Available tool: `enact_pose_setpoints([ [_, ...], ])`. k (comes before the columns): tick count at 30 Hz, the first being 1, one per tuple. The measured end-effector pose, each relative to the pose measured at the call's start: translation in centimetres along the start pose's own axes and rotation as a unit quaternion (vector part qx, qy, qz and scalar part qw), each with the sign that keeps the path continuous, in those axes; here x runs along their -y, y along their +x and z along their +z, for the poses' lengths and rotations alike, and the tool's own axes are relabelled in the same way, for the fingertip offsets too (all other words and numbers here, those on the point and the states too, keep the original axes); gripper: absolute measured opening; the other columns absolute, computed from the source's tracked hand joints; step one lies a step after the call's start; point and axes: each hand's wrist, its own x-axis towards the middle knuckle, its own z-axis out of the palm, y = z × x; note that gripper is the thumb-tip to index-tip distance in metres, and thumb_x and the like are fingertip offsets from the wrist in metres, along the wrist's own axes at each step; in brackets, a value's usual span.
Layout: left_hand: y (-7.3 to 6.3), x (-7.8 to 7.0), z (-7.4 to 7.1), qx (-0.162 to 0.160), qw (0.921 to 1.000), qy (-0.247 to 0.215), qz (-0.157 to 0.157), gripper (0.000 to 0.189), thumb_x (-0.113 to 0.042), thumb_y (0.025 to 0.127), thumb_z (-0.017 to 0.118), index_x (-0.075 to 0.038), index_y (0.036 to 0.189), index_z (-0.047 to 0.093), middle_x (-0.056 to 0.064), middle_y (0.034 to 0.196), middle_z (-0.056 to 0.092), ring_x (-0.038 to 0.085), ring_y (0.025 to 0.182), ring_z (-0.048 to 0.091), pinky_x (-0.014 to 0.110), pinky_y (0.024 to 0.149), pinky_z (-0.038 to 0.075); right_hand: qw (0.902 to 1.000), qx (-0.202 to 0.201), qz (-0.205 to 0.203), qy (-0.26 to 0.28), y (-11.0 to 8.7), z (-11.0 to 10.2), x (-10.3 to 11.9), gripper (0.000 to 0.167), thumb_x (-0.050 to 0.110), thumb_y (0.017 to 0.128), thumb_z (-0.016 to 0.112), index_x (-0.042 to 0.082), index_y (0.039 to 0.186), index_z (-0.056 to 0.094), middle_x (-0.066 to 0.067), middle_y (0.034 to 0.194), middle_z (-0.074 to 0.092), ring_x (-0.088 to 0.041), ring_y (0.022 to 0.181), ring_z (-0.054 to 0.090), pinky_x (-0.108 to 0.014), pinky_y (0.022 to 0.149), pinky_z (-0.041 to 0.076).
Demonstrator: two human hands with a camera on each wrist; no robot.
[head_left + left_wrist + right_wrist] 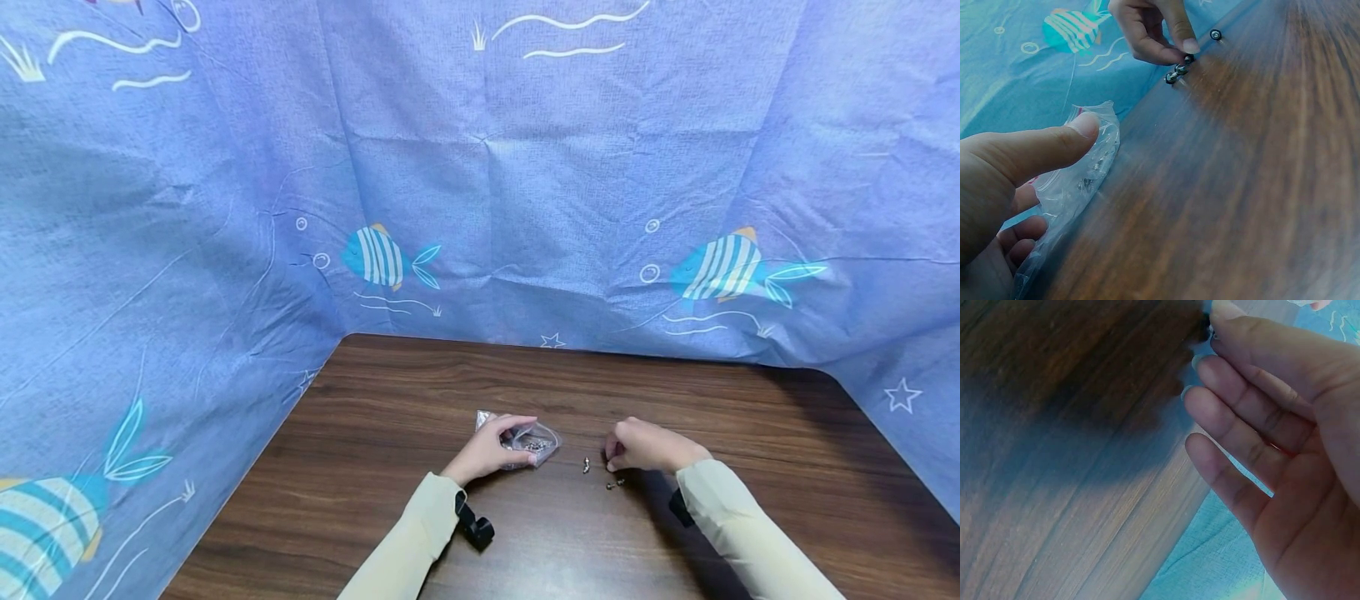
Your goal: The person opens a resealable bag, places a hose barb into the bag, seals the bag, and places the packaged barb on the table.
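small metal parts (1180, 69) are best lifted singly, the right hand (648, 446) apparently pinching one, the left hand (487, 450) gripping the plastic bag (1079, 181), mouth spread wide.

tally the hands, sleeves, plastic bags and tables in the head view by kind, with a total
Hands: 2 (left hand, right hand)
Sleeves: 2 (left sleeve, right sleeve)
Plastic bags: 1 (clear bag)
Tables: 1 (brown table)
Total: 6
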Motion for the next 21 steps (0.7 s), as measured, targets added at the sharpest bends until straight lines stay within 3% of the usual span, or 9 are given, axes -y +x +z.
enact_pose_setpoints([
  [21, 0.05, -0.01, -0.06, 0.001, 1.0, -0.001, -0.009, 0.058, -0.033, 0.077, 0.08, -0.026, 0.131, 0.06, -0.003, 0.128, 0.061, 0.016, 0.108, 0.049, 0.03, 0.092, 0.041, 0.9999, 0.005, -0.012, -0.011, 0.32, -0.46, 0.36, 0.014, 0.005, 0.084, 0.07, 0.013, 0.072, 0.07, 0.012, 0.065, 0.059, 0.004, 0.055, 0.042, -0.018, 0.052, 0.041],
])
